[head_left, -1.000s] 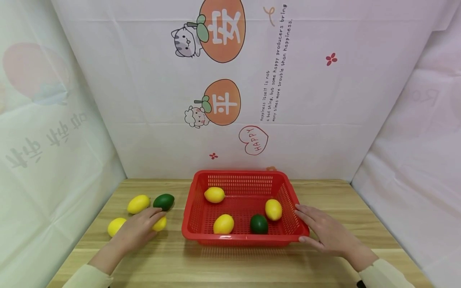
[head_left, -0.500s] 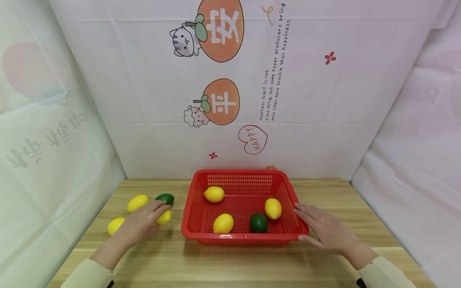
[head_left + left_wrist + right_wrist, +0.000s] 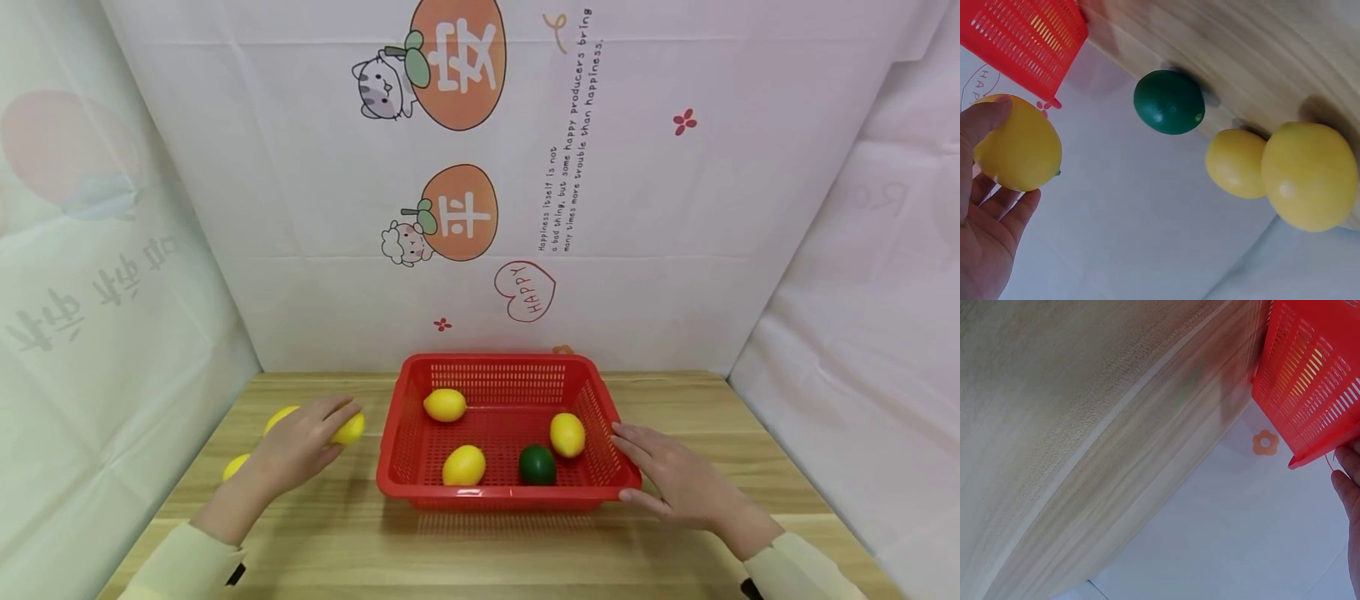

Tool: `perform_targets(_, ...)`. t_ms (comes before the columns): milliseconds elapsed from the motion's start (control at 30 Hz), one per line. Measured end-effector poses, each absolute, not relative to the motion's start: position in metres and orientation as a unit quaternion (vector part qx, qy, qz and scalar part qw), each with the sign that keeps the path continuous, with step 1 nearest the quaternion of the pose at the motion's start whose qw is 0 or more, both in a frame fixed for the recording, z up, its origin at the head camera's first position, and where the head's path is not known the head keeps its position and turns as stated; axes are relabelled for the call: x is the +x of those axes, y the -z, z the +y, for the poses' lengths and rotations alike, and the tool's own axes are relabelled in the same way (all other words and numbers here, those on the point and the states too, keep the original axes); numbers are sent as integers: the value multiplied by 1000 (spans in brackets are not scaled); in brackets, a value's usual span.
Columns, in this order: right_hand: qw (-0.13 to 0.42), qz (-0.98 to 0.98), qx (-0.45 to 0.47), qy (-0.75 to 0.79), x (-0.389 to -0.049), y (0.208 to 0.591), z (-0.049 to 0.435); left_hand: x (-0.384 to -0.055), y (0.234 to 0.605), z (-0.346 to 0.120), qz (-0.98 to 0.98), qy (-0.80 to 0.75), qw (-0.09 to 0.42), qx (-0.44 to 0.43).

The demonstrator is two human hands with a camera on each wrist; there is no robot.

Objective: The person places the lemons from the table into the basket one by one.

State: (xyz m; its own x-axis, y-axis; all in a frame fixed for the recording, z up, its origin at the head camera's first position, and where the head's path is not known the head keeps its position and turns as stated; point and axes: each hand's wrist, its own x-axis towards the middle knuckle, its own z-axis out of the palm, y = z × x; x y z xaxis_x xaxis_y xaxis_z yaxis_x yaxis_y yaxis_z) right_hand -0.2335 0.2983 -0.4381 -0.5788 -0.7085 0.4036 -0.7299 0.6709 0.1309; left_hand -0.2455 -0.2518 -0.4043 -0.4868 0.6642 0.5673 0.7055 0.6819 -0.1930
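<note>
My left hand (image 3: pixel 300 446) grips a yellow lemon (image 3: pixel 348 428) above the table, left of the red basket (image 3: pixel 495 493). In the left wrist view the thumb lies across one side of this lemon (image 3: pixel 1019 144), with the fingers on the other. My right hand (image 3: pixel 671 479) touches the basket's right rim with fairly straight fingers, its thumb by the near corner. Inside the basket lie three lemons, one at the back left (image 3: pixel 446 405), and a dark green lime-like fruit (image 3: pixel 537 465).
Two more lemons (image 3: pixel 1310 177) and another green fruit (image 3: pixel 1169 102) rest on the wooden table (image 3: pixel 480 558); the left hand hides that green one from the head view. A printed white sheet (image 3: pixel 615 317) hangs behind the table, with white sheets at both sides.
The left hand has lifted the lemon off the table and shifted it away from me and slightly right, covering the green fruit. The right hand and basket have stayed in place.
</note>
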Motion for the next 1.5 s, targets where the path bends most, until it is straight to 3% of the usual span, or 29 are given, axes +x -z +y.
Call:
perform_targets(833, 215, -889, 403, -21, -232, 436, 297, -252, 380, -222, -848, 40, 317, -423)
perform_targets(1500, 206, -895, 395, -21, -232, 436, 297, -254, 368, -192, -872, 8, 274, -406)
